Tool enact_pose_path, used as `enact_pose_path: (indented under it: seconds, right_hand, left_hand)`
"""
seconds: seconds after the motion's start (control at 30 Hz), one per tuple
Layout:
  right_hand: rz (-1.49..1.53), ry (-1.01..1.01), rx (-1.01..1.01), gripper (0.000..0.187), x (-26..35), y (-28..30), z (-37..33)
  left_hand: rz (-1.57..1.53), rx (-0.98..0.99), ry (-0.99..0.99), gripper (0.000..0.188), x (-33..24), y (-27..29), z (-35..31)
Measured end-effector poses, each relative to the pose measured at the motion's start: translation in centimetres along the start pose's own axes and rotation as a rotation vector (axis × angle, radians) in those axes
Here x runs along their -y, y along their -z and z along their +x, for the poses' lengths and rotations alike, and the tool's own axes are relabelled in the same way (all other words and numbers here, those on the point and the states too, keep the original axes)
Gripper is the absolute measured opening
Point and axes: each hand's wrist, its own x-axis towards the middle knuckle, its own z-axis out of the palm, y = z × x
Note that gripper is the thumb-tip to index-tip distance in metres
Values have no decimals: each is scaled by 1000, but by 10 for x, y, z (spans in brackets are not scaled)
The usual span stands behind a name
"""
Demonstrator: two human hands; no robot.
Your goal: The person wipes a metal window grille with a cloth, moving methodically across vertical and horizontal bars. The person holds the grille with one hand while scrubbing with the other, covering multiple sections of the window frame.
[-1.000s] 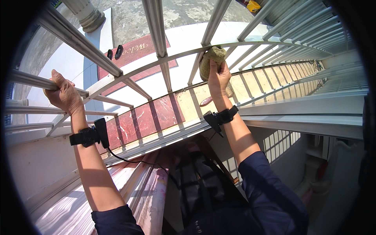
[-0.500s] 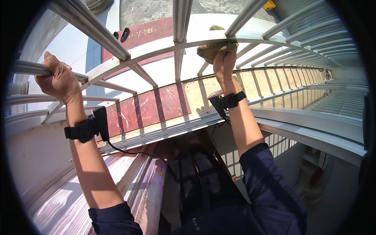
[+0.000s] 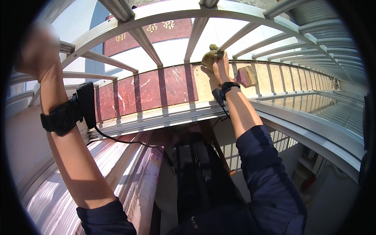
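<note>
- Olive-green cloth (image 3: 207, 61), rumpled and folded, is at the lower end of one metal bar (image 3: 239, 36) of the window grille, just above the pale ledge (image 3: 270, 70).
- Right hand (image 3: 221, 66) is the nearer one by far: its fingers are pressed together, pinching the cloth, which lies to their left and a little past their tips.
- Lengthwise, the cloth runs from a small knob at the top to a wider fold at lower left — that bar slants down to it from the upper right. It appears to be bunched around the bar, though the hand hides the far side.
- Left hand (image 3: 41, 51) is well apart, at the left rim of the view, over the end of another bar (image 3: 67, 47); it is blurred, so I cannot tell how its fingers stand.
- Beside the right wrist, on its right, a brush (image 3: 243, 75) lies on the ledge, pale bristles pointing right.
- Left of the cloth, a red marbled slab (image 3: 149, 89) covers part of the ledge, striped with bar shadows.
- Beyond the bars — a dark red mat (image 3: 168, 35) on white paving.
- Both wrists carry black straps (image 3: 60, 118).
</note>
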Motion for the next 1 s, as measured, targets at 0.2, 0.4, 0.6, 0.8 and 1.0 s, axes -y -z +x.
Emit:
enact_pose_path:
  seconds: [0.2, 0.4, 0.6, 0.8, 1.0]
  right_hand:
    - [412, -178, -17, 19, 32, 41, -39]
    - [559, 225, -81, 39, 149, 110, -57]
    - [414, 705, -217, 23, 210, 114, -6]
    - [410, 829, -430, 15, 196, 76, 7]
    - [389, 752, -298, 16, 154, 36, 10]
  left_hand:
    - [92, 21, 41, 36, -11, -1, 2]
    - [-266, -43, 77, 37, -38, -5, -24]
    - [-76, -36, 88, 33, -51, -2, -13]
    - [-145, 116, 55, 42, -57, 14, -20]
    - [-63, -9, 62, 42, -38, 5, -17]
